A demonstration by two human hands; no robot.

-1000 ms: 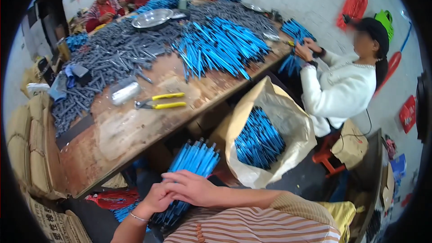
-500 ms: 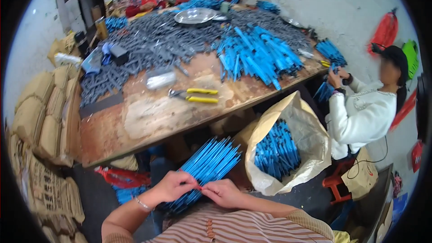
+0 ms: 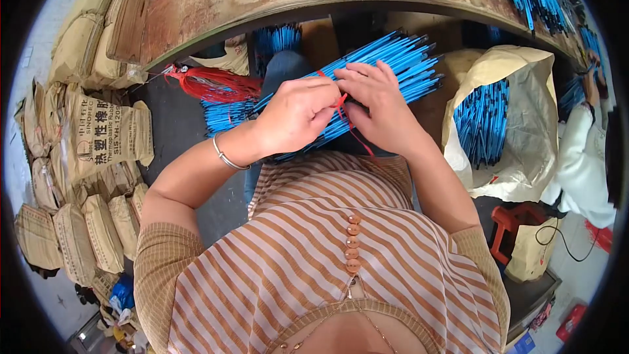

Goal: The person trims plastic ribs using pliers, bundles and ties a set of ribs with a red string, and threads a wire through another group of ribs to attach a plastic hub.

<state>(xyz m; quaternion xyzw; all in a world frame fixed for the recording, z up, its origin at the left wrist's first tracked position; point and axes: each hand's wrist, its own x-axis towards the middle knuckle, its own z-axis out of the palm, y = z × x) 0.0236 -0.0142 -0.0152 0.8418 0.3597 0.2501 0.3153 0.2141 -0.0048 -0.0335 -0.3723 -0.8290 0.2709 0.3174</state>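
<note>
Our table (image 3: pixel 196 13) has shifted to the frame's top, sacks (image 3: pixel 88 128) at left; left hand (image 3: pixel 298 115) pinches red string (image 3: pixel 341 102) on blue rods (image 3: pixel 413 69); right hand (image 3: pixel 383 108), we cannot tell.

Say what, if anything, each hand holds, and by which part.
The left hand pinches the red tie at the part over the blue bundle; whether the right hand grips the tie too cannot be told.

I am holding both arms (image 3: pixel 195 174) bent inward, my left hand (image 3: pixel 298 115) curling, my right hand (image 3: pixel 380 105) arching its fingers (image 3: pixel 367 78) just beside.
</note>
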